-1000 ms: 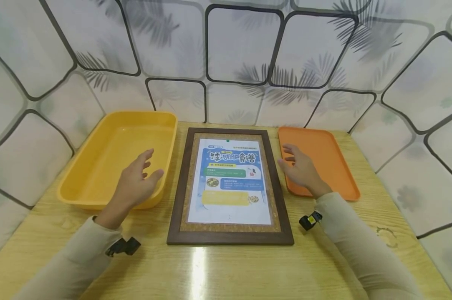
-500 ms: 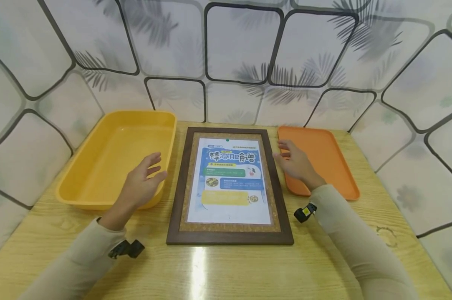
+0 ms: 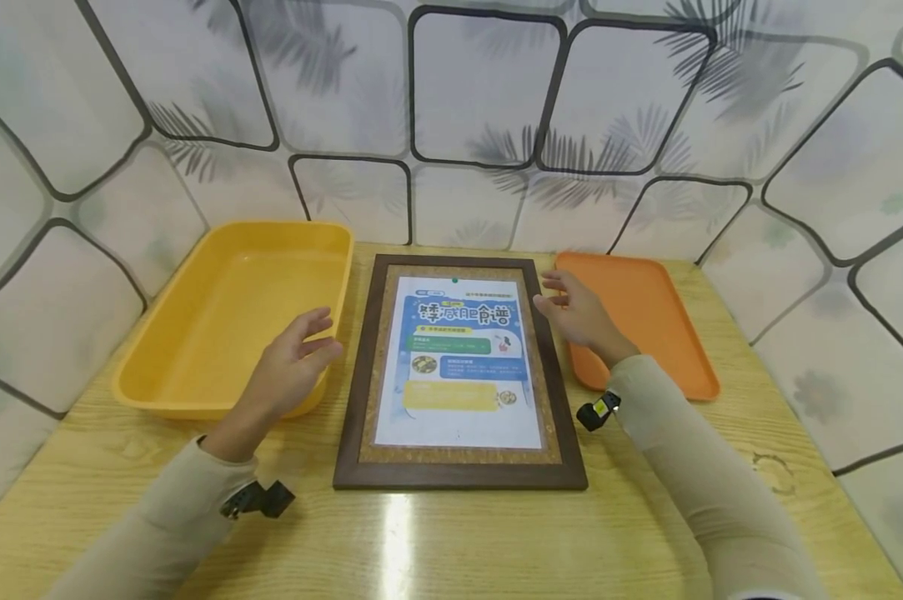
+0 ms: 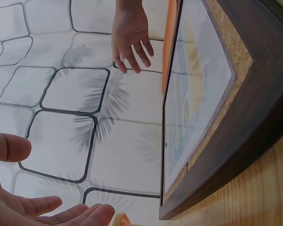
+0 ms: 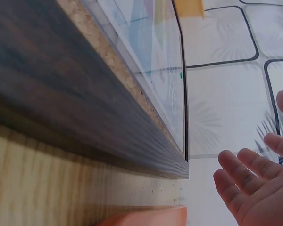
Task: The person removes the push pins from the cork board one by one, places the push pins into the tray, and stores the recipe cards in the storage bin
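A dark brown wooden frame (image 3: 460, 477) lies flat mid-table, with a cork backing and a printed blue-and-white sheet (image 3: 459, 425) under a green pin. My left hand (image 3: 282, 371) hovers over the right edge of the yellow tub, palm turned inward and fingers relaxed, holding nothing. In the left wrist view its fingers (image 4: 37, 205) are spread apart from the frame. My right hand (image 3: 582, 317) is above the gap between the frame's right side and the orange tray, also holding nothing. Its loosely extended fingers (image 5: 245, 172) show in the right wrist view, beyond the frame's far corner.
A deep yellow tub (image 3: 226, 275) stands on the left of the wooden table (image 3: 451, 550). On the right lies a shallow orange tray (image 3: 646, 308). Patterned cloth walls (image 3: 489, 92) rise behind and along both sides.
Both hands have moved inward toward the frame: the left hand to the right and slightly nearer, the right hand to the left and slightly farther away. Frame, tub and tray stay put.
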Demonstrator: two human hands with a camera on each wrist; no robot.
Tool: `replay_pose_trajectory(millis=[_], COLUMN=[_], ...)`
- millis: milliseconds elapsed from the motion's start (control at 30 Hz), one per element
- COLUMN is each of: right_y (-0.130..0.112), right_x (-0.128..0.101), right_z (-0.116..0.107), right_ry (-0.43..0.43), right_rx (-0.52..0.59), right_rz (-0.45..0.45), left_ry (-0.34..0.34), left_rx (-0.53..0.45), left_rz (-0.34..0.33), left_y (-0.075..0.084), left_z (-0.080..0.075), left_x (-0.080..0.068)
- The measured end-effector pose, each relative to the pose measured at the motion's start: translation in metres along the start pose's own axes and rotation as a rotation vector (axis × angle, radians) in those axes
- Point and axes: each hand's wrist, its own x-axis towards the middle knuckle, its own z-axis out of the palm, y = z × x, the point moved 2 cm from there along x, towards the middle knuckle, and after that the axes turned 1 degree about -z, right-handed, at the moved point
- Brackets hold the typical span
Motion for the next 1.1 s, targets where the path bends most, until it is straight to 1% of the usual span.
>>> replay_pose_trajectory(millis=[133, 300, 467, 567, 667, 867, 1100], right_y=[-0.002, -0.003, -0.005, -0.007, -0.009, -0.01, -0.014], right_x=[0.006, 0.011, 0.016, 0.019, 0.021, 0.024, 0.032], right_z=[0.001, 0.002, 0.004, 0.006, 0.008, 0.011, 0.013], right_ry=[-0.001, 0.003, 0.008, 0.003, -0.005, -0.019, -0.012], right_rx=[-0.004, -0.012, -0.016, -0.019, -0.023, -0.039, -0.053], right_rz=[0.011, -0.003, -0.018, -0.014, -0.008, 0.019, 0.012], left_ry=[-0.005, 0.0, 0.004, -0.003, -0.01, -0.046, -0.067], left_rx=[-0.027, -0.012, -0.004, -0.002, -0.011, -0.042, -0.064], left_rz=[-0.004, -0.012, 0.013, 0.017, -0.001, -0.037, -0.063], left_y=[0.002, 0.003, 0.004, 0.004, 0.004, 0.005, 0.004], left_z=[0.003, 0.009, 0.012, 0.013, 0.015, 0.023, 0.03], left_x=[0.001, 0.003, 0.004, 0.004, 0.006, 0.008, 0.011])
